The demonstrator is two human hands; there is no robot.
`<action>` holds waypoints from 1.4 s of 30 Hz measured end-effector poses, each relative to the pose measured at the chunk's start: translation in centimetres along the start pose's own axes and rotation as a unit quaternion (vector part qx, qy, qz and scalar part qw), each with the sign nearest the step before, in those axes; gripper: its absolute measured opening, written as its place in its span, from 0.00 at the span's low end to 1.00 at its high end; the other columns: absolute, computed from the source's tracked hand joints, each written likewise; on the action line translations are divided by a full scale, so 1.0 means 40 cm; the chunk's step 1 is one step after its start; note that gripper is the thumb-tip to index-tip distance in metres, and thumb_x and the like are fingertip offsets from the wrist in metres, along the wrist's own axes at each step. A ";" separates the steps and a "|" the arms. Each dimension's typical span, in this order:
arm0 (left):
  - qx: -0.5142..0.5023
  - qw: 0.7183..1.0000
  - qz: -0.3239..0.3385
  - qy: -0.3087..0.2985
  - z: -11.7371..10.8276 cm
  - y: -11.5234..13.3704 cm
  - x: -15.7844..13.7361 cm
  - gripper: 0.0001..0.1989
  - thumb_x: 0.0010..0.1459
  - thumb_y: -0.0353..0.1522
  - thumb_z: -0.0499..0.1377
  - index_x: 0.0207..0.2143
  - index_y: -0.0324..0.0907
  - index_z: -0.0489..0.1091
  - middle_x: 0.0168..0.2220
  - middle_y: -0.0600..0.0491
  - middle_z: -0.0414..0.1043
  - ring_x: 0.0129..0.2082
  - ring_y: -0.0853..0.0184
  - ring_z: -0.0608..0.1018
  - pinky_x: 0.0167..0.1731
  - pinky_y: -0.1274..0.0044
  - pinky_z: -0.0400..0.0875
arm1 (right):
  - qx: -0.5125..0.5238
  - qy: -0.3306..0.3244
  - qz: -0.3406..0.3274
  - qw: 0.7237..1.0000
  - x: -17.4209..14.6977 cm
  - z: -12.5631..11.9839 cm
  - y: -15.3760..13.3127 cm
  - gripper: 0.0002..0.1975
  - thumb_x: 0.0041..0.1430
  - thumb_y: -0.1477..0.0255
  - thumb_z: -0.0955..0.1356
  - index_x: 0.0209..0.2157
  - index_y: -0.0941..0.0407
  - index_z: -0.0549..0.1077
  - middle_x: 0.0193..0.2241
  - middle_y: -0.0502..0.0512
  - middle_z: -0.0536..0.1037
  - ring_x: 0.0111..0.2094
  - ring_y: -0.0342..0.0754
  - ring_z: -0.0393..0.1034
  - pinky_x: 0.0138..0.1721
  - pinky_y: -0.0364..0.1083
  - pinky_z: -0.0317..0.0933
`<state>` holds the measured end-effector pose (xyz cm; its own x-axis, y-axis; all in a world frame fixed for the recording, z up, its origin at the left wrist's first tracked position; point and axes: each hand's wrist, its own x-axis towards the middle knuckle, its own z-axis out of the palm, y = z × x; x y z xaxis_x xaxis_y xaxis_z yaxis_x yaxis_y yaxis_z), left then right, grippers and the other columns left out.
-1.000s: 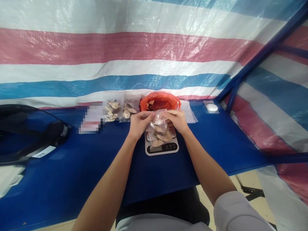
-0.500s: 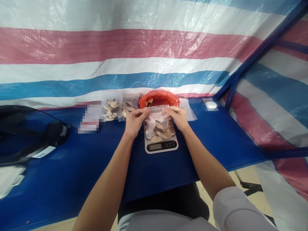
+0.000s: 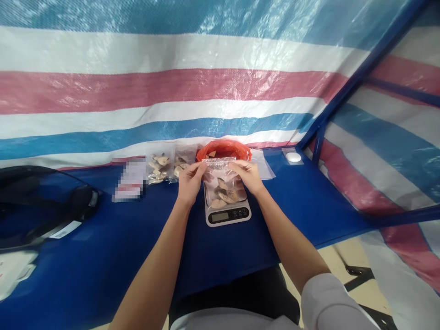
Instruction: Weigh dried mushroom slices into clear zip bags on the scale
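Observation:
A clear zip bag [image 3: 220, 176] with several pale, dark-edged dried slices in its lower part is pinched at its top corners between my two hands. My left hand [image 3: 191, 180] grips the left corner with thumb and finger; my right hand [image 3: 248, 175] pinches the right one. The bag is over a white kitchen scale [image 3: 209, 219], whose display and buttons face me; whether the scale bears its weight I cannot tell. Just behind stands an open red plastic bag [image 3: 225, 145] with some slices visible inside.
Two filled zip bags [image 3: 160, 167] [image 3: 180, 164] stand left of the red bag. Flat clear bags [image 3: 264, 165] lie to its right, and a white oval object [image 3: 293, 157] farther right. Black gear [image 3: 82, 197] occupies the left of the blue table [image 3: 137, 256]; striped sheeting [image 3: 172, 87] hangs behind.
The camera view has tilted slightly upward, so the table things sit lower in the picture. Both hands still pinch the bag's top over the scale.

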<state>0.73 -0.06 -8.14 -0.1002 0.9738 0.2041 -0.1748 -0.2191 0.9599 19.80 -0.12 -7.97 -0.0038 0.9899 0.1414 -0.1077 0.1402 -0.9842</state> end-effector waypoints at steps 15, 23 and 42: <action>0.203 0.976 0.080 0.027 -0.140 0.108 0.033 0.21 0.59 0.48 0.62 0.41 0.40 0.80 0.34 0.50 0.81 0.31 0.64 0.79 0.35 0.73 0.75 | -0.062 -0.111 -0.040 0.991 0.043 0.122 0.002 0.13 0.53 0.61 0.75 0.37 0.54 0.82 0.38 0.57 0.84 0.38 0.51 0.80 0.37 0.47 0.75; 0.523 0.805 0.279 -0.027 -0.296 0.129 0.094 0.19 0.65 0.43 0.53 0.44 0.41 0.78 0.45 0.41 0.80 0.48 0.52 0.80 0.53 0.61 0.73 | -0.139 -0.085 -0.088 0.983 0.155 0.231 0.001 0.07 0.57 0.70 0.72 0.37 0.56 0.81 0.38 0.54 0.85 0.42 0.48 0.79 0.48 0.47 0.70; 0.599 0.744 0.284 -0.085 -0.358 0.071 0.107 0.22 0.68 0.41 0.49 0.51 0.39 0.76 0.54 0.39 0.76 0.56 0.49 0.77 0.58 0.57 0.70 | -0.537 -0.017 -0.124 0.834 0.093 0.282 -0.063 0.23 0.65 0.69 0.64 0.61 0.52 0.71 0.59 0.58 0.76 0.50 0.61 0.77 0.45 0.55 0.73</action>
<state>-14.20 2.64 -7.29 0.3184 0.7601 0.5664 0.8572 -0.4860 0.1704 8.86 2.99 -3.75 -0.1440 0.9290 0.3409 0.8429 0.2956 -0.4497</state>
